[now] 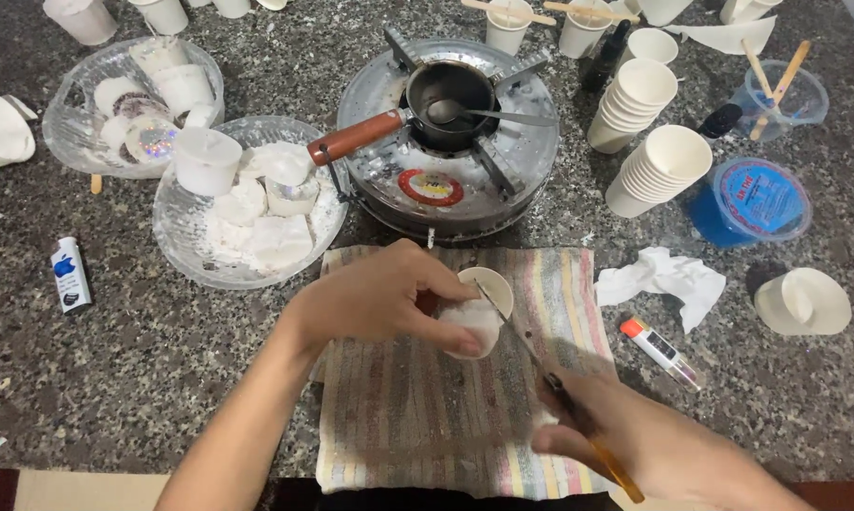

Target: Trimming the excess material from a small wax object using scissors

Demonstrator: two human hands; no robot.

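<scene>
Striped cloth [417, 416] fills the lower centre, where the left hand [375, 303] is clamped around a small wax-coated paper cup [476, 312] while the right hand [625, 440], lower right, grips a thin knife [526, 345] whose tip reaches the cup's rim. From the left, a lighter [69, 274] lies mid-left and two clear bowls [185, 237] of white wax pieces sit upper left. A small pan [450, 95] on a round burner [446, 180] stands just behind the cloth, with stacked paper cups [654, 166], crumpled tissue [663, 279] and a blue-lidded tub [753, 199] to the right.

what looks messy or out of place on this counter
White powdery residue is strewn over the stone counter around the two clear bowls of white wax pieces. A crumpled tissue lies by the striped cloth, and one paper cup lies tipped on its side at the right.
</scene>
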